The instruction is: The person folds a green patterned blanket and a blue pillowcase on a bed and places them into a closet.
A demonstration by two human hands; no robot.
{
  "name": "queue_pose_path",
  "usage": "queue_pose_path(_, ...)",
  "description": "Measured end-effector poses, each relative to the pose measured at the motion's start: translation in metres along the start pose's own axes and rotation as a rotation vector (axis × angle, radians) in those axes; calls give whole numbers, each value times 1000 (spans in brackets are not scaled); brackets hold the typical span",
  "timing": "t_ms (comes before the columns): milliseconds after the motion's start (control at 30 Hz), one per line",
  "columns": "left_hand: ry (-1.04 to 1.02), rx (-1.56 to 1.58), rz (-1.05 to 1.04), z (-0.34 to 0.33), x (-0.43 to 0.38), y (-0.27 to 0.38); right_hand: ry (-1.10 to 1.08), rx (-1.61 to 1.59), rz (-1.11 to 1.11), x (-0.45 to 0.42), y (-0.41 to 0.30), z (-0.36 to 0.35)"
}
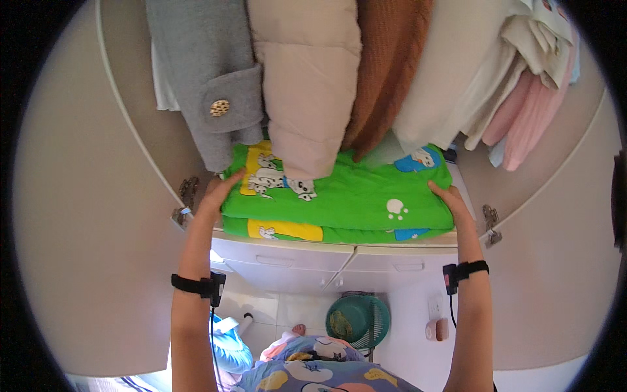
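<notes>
A folded green cloth with dalmatian and paw prints lies on the floor of an open wardrobe, below the hanging clothes. My left hand grips its left side, thumb on top and the fingers hidden at the edge. On the opposite side my right hand holds the cloth the same way, thumb over the top and fingers out of sight. A grey coat sleeve with a button and a pale pink padded garment hang down to the cloth.
A brown knitted garment and pale garments hang further right. Open wardrobe doors stand at both sides, with metal hinges. Drawers are below the shelf. A green plastic basket stands on the floor.
</notes>
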State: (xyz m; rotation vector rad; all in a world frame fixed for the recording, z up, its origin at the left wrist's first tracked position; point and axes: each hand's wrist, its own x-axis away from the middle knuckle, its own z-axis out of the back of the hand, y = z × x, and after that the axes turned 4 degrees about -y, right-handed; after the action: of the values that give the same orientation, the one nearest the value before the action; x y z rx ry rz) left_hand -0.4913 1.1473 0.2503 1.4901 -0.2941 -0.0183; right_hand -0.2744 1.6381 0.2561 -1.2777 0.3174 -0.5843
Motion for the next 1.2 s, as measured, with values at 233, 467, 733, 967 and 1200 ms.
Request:
queue_pose_path(233, -233, 58, 113, -4, 19, 21, -181, 28, 22, -17, 22, -3)
queue_pose_path(467, -149, 113, -229, -22, -22, 63, 110, 23, 499, -1, -45, -33)
queue_pose_path(733, 126, -838, -747, -11, -68, 10, 366, 554, 322, -25, 12, -44)
queue_pose_path(967, 174, -1101, -947, 4, -78, -15, 545, 920, 633, 11, -27, -67)
queue_pose_path(1200, 3, -1079, -908, -25, -51, -4, 153, 939, 552, 18, 10, -64)
